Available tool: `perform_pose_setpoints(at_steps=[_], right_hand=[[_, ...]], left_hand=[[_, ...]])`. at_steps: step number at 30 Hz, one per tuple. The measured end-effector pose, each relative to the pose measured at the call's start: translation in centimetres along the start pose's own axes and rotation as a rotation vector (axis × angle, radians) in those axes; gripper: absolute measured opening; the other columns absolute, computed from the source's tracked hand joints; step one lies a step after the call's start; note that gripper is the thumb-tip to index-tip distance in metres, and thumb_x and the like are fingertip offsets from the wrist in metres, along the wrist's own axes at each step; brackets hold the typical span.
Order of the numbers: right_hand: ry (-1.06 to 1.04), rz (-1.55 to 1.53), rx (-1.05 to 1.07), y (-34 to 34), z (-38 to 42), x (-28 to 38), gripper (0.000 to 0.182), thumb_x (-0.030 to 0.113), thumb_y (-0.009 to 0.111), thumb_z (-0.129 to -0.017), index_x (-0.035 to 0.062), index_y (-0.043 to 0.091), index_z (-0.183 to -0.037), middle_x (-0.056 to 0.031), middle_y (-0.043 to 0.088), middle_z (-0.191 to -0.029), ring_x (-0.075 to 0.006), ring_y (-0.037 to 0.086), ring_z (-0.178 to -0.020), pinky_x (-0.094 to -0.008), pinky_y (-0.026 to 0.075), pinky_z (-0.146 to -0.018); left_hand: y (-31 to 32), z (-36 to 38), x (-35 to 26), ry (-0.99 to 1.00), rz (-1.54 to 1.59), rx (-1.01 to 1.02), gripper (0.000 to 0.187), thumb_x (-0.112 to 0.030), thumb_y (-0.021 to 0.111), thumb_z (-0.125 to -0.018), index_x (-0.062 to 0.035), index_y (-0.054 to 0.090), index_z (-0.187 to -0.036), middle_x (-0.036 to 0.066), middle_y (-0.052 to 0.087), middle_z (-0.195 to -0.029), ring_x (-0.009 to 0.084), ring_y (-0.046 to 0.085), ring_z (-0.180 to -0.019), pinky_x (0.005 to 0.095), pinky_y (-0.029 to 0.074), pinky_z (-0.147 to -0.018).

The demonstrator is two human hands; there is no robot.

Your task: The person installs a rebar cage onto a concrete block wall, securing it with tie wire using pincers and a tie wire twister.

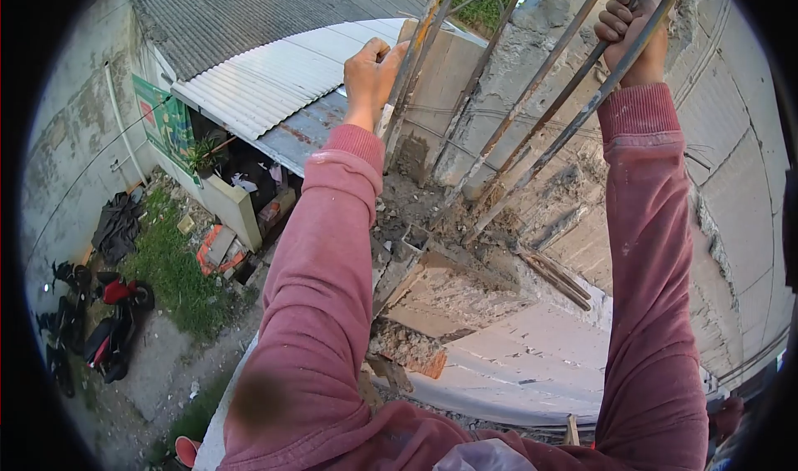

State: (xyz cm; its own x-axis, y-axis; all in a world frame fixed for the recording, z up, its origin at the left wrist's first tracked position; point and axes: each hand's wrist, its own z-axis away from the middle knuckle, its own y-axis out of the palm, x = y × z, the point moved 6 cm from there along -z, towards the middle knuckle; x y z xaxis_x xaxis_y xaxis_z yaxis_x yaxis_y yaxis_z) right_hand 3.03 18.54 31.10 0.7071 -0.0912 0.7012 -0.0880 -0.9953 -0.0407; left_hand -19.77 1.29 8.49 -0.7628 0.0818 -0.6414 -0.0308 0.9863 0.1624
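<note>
My right hand (636,39), raised at the upper right, is wrapped round a steel rebar (573,84). Another rebar (598,97) crosses close in front of that wrist. At the upper middle, my left hand (371,76) is closed with curled fingers against an upright rebar (420,43); its fingertips pass partly behind the bar and are hidden. The bars rise at a slant from a rough, broken concrete base (440,221). Several more rebars stand between my two hands.
A concrete wall (731,138) rises on the right, and a broken brick (407,350) lies below the bars. Corrugated roofing (274,80) adjoins on the left. Far below on the ground are motorcycles (116,321), grass (187,263) and rubble, past a sheer drop.
</note>
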Motion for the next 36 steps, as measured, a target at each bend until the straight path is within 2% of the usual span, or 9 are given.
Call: perform_pose_setpoints(at_steps=[3, 13, 21, 28, 29, 30, 34, 35, 36], right_hand=[[-0.057, 0.105, -0.2, 1.0, 1.3, 1.0, 0.031, 0.032, 0.039, -0.096, 0.0104, 0.039, -0.074, 0.0045, 0.03, -0.058, -0.0059, 0.028, -0.048, -0.0207, 0.025, -0.044], [-0.01, 0.142, -0.178, 1.3, 1.6, 1.5, 0.029, 0.033, 0.043, -0.092, 0.0069, 0.038, -0.079, 0.0032, 0.029, -0.06, -0.0077, 0.026, -0.05, -0.0228, 0.025, -0.047], [-0.031, 0.268, -0.301, 0.0, 0.0, 0.6, 0.031, 0.033, 0.037, -0.095, 0.0074, 0.036, -0.077, 0.0035, 0.027, -0.058, -0.0064, 0.024, -0.046, -0.0213, 0.022, -0.042], [0.021, 0.231, -0.182, 0.3, 0.8, 1.4, 0.033, 0.034, 0.04, -0.094, 0.0088, 0.034, -0.074, 0.003, 0.023, -0.058, -0.0068, 0.022, -0.047, -0.0217, 0.023, -0.045], [0.175, -0.032, 0.322, -1.8, -0.1, 1.3, 0.032, 0.032, 0.041, -0.094, 0.0017, 0.044, -0.084, -0.0015, 0.041, -0.066, -0.0105, 0.042, -0.059, -0.0239, 0.037, -0.057], [-0.075, 0.141, -0.375, 0.5, 1.4, 0.5, 0.036, 0.045, 0.05, -0.089, 0.0159, 0.039, -0.071, 0.0086, 0.031, -0.05, -0.0044, 0.028, -0.037, -0.019, 0.022, -0.033], [-0.009, 0.23, -0.38, -1.5, -1.0, 0.1, 0.035, 0.042, 0.047, -0.091, 0.0173, 0.036, -0.068, 0.0089, 0.026, -0.049, -0.0039, 0.022, -0.036, -0.0183, 0.019, -0.032], [-0.039, 0.275, -0.429, -0.8, -0.6, 0.0, 0.035, 0.041, 0.047, -0.091, 0.0174, 0.036, -0.068, 0.0089, 0.026, -0.049, -0.0039, 0.022, -0.036, -0.0184, 0.019, -0.032], [-0.07, 0.317, -0.479, 0.0, -0.3, -0.2, 0.035, 0.041, 0.047, -0.091, 0.0174, 0.036, -0.068, 0.0089, 0.026, -0.049, -0.0039, 0.022, -0.036, -0.0185, 0.019, -0.032]], left_hand=[[0.1, 0.3, 0.7, -0.06, 0.09, -0.025, 0.029, -0.02, 0.064, -0.082, -0.0029, 0.051, -0.062, -0.002, 0.042, -0.052, 0.0061, 0.034, -0.051, 0.025, 0.032, -0.047], [1.0, -0.5, 3.6, -0.054, 0.196, -0.056, 0.058, -0.046, 0.074, -0.069, -0.0031, 0.045, -0.045, 0.002, 0.039, -0.042, 0.0105, 0.032, -0.045, 0.0288, 0.03, -0.044], [0.7, -0.7, 1.2, 0.076, -0.032, -0.021, 0.07, -0.068, 0.05, -0.076, -0.003, 0.055, -0.051, 0.012, 0.053, -0.051, 0.0285, 0.05, -0.051, 0.0393, 0.039, -0.054], [1.1, -0.2, 6.5, -0.209, -0.032, 0.007, 0.065, -0.059, 0.047, -0.084, 0.0002, 0.063, -0.062, 0.015, 0.058, -0.057, 0.031, 0.055, -0.057, 0.0428, 0.041, -0.057], [1.7, -0.6, 6.4, -0.208, 0.095, 0.027, 0.06, -0.055, 0.05, -0.084, -0.0022, 0.058, -0.057, 0.009, 0.052, -0.054, 0.0245, 0.047, -0.053, 0.0382, 0.036, -0.054], [2.1, -1.3, 6.3, -0.204, 0.217, 0.04, 0.057, -0.051, 0.053, -0.085, -0.0047, 0.052, -0.052, 0.004, 0.046, -0.05, 0.0179, 0.039, -0.049, 0.0337, 0.032, -0.05], [2.6, -0.4, 6.9, -0.553, 0.409, 0.136, 0.049, -0.046, 0.059, -0.084, -0.0114, 0.047, -0.051, -0.005, 0.038, -0.049, 0.0096, 0.029, -0.043, 0.0263, 0.025, -0.045], [2.8, -0.1, 6.7, -0.651, 0.416, 0.252, 0.053, -0.047, 0.055, -0.084, 0.0017, 0.061, -0.062, 0.007, 0.053, -0.052, 0.0264, 0.049, -0.051, 0.0433, 0.038, -0.054], [2.6, 0.6, 8.2, -0.701, 0.414, 0.22, 0.049, -0.043, 0.057, -0.083, 0.0016, 0.061, -0.064, 0.007, 0.054, -0.055, 0.0251, 0.049, -0.053, 0.0417, 0.038, -0.055]])
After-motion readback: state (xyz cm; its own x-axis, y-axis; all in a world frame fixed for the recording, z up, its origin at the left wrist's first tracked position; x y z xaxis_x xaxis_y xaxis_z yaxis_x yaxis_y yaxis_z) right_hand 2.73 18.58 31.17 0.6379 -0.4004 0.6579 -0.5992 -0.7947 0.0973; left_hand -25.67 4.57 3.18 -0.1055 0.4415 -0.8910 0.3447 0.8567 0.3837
